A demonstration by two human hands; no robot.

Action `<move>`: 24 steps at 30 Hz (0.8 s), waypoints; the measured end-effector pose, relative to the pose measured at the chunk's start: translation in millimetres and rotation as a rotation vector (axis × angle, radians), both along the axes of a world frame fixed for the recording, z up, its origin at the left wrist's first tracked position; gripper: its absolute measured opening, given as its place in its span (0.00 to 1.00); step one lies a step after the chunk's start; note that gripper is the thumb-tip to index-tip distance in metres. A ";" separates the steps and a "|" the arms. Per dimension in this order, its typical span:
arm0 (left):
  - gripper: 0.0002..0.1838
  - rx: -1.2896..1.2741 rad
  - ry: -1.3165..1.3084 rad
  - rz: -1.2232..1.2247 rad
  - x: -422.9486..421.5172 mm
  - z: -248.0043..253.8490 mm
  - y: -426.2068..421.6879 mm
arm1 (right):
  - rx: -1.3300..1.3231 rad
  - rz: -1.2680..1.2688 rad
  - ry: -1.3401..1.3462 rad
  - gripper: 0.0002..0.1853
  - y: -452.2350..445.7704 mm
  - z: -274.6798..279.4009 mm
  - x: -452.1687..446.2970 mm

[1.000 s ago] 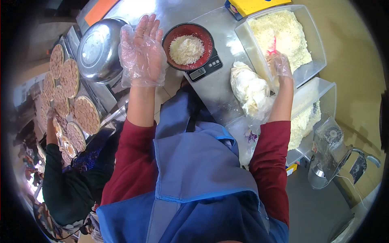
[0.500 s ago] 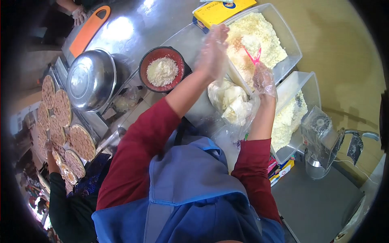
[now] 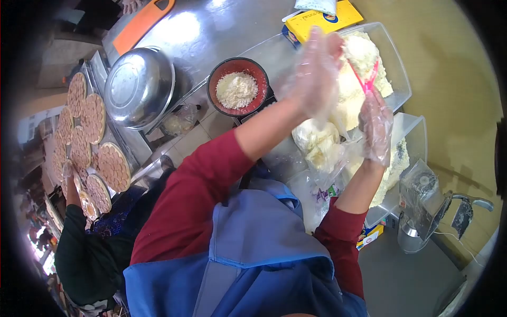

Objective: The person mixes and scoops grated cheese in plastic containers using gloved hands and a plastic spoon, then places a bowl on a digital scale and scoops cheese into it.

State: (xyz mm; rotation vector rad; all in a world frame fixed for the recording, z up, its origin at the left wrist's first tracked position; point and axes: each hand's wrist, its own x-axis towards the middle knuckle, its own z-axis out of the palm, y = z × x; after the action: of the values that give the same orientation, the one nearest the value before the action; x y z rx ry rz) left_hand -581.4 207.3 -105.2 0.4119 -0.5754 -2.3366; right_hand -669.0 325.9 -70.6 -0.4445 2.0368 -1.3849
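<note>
My right hand point(image 3: 377, 127), in a clear plastic glove, is closed around a pink forked tool point(image 3: 367, 83). The tool's far end meets a mound of pale grated food point(image 3: 361, 55) in a clear bin point(image 3: 404, 87). My left hand point(image 3: 316, 76), also gloved, is raised at the bin's left side, fingers stretched out and blurred by motion. Below it, a plastic bag point(image 3: 317, 142) holds pale lumps. Left of that hand stands a red bowl point(image 3: 212, 87) with white shreds in it, on a dark base.
A second clear bin point(image 3: 422, 140) of pale shreds adjoins the first. A yellow box point(image 3: 322, 22), an upturned metal bowl point(image 3: 138, 87) and an orange board point(image 3: 140, 27) stand around. Several topped flat rounds point(image 3: 114, 166) lie left, where another person's hand point(image 3: 68, 170) works. A machine point(image 3: 420, 195) sits at right.
My view has shifted, so most things appear farther right. The left hand moves over the bin's left edge. Pale food now heaps at the pink tool's far end.
</note>
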 end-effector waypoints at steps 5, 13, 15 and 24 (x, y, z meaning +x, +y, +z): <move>0.41 -0.046 -0.085 0.244 112.3 -9.7 -19.4 | -0.057 0.348 0.124 0.20 -14.3 -14.8 65.4; 0.41 0.181 -0.175 0.472 222.4 -27.2 -32.1 | 0.329 0.655 0.689 0.24 -42.6 -66.8 132.5; 0.41 0.131 -0.156 0.500 232.2 -28.3 -32.8 | 0.231 0.659 0.832 0.25 -41.3 -70.5 134.8; 0.40 0.120 -0.137 0.510 240.1 -28.3 -35.3 | 0.027 0.453 -0.023 0.25 -29.0 -67.5 91.3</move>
State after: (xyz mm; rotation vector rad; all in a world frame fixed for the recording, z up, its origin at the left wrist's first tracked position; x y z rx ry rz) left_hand -341.2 172.0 -133.5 0.6907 -0.3415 -1.8651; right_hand -577.8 296.9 -138.0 -0.8159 1.7885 -1.0780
